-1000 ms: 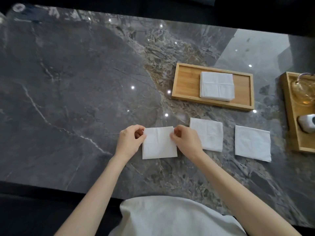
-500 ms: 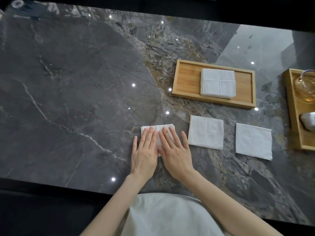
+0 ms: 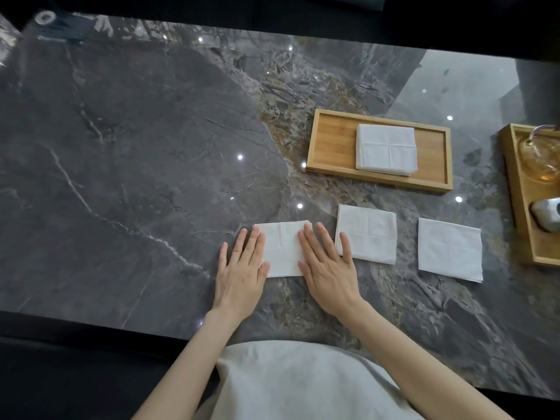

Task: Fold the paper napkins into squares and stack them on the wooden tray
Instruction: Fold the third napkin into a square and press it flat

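A folded white napkin [image 3: 283, 253] lies flat on the dark marble table in front of me. My left hand [image 3: 242, 268] rests palm down on its left edge, fingers spread. My right hand [image 3: 325, 265] lies flat over its right edge, with the little finger touching a second folded napkin [image 3: 369, 233]. A third napkin [image 3: 450, 253] lies further right. The wooden tray [image 3: 330, 144] sits behind them and carries a small stack of folded napkins [image 3: 386, 150].
A second wooden tray [image 3: 515, 183] at the right edge holds a glass teapot [image 3: 542, 159] and a small white-grey object [image 3: 547, 210]. The table's near edge [image 3: 91, 325] runs close to my body.
My hands went from pinching the napkin's sides to lying flat on it, then slid apart to its left and right edges, uncovering the middle.
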`<state>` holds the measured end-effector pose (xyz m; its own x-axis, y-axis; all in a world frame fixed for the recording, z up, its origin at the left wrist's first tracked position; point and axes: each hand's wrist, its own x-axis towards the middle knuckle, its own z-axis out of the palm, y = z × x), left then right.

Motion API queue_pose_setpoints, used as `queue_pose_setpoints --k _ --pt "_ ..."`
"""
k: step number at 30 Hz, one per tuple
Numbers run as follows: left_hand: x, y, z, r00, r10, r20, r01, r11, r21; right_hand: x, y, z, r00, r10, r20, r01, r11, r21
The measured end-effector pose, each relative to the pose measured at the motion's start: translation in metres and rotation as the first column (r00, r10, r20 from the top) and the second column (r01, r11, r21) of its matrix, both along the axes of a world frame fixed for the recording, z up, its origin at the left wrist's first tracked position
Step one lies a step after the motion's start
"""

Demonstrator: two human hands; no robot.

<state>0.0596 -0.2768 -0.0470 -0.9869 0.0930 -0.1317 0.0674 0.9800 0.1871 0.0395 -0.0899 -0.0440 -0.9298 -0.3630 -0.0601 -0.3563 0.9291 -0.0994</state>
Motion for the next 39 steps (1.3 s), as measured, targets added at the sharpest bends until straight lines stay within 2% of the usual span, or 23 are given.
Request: queue_pose_setpoints --k 2,5,8,12,17,20,24,27,35,39 --pt "0.001 0.002 0.003 1.000 0.009 -0.025 -0.008 0.999 0.031 0.002 0.000 0.004 0.999 0.002 -0.051 -0.004 0.999 -0.044" --pt "0.009 0.008 0.011 0.998 -0.008 -0.058 0.014 0.995 0.098 0.013 -0.001 0.011 0.978 0.172 -0.115 -0.186 0.974 -0.129" --pt "0.022 0.013 0.010 0.995 -0.081 -0.050 0.087 0.990 0.114 0.028 0.004 0.008 0.943 0.331 -0.025 -0.332 0.939 -0.087" --pt "0.032 0.010 0.004 0.996 -0.094 -0.008 0.094 0.994 0.056 0.035 0.022 0.000 0.952 0.292 0.097 -0.292 0.956 -0.013" --pt "0.036 -0.002 0.004 0.997 -0.078 0.004 0.078 0.997 0.010 0.037 0.039 0.002 0.966 0.231 0.115 -0.232 0.973 -0.006" --pt "0.036 -0.007 0.005 0.997 -0.070 0.017 0.070 0.998 0.009 0.035 0.041 0.003 0.975 0.218 0.037 -0.216 0.975 -0.057" --pt "0.032 -0.006 0.010 0.997 -0.074 0.023 0.073 0.997 0.022 0.022 0.031 0.007 0.964 0.192 -0.183 -0.227 0.955 -0.191" --pt "0.031 -0.005 0.013 0.998 -0.064 0.017 0.063 0.997 0.036 0.010 0.026 0.005 0.934 0.224 -0.280 -0.282 0.941 -0.188" --pt "0.028 -0.007 0.018 0.996 -0.086 -0.001 0.086 0.993 0.081 -0.004 0.023 0.002 0.880 0.274 -0.387 -0.355 0.922 -0.155" --pt "0.026 -0.012 0.015 0.999 -0.039 -0.007 0.039 0.964 0.263 -0.006 0.021 0.012 0.899 0.269 -0.344 -0.357 0.907 -0.224"
